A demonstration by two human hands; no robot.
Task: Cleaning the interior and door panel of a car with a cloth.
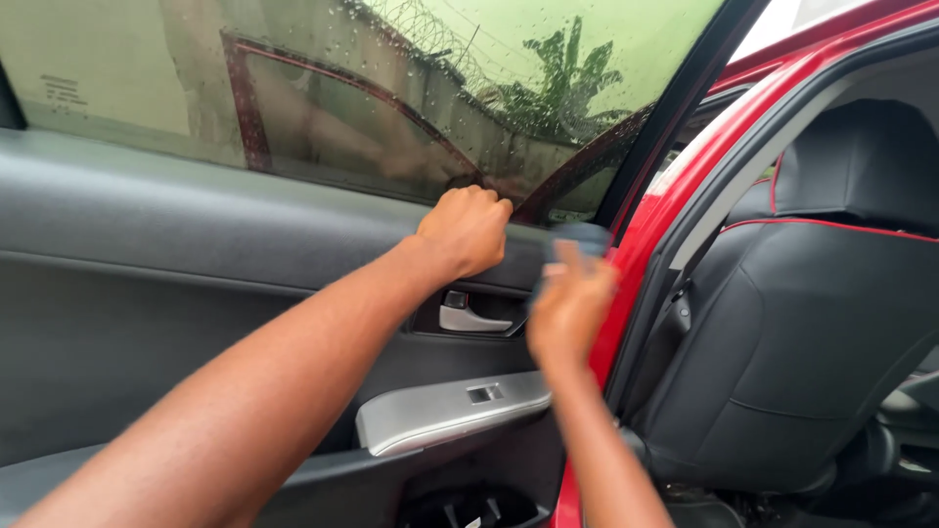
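Your left hand (468, 228) is a closed fist gripping the top of the dark grey car door panel (196, 254), while your blurry right hand (570, 305) presses a small grey-blue cloth (584, 238) near the door's edge, and that cloth could slip and drop.

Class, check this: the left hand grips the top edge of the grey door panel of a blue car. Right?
Not quite. The head view shows the car's body is red, not blue. The left hand does grip the top edge of the grey door panel.
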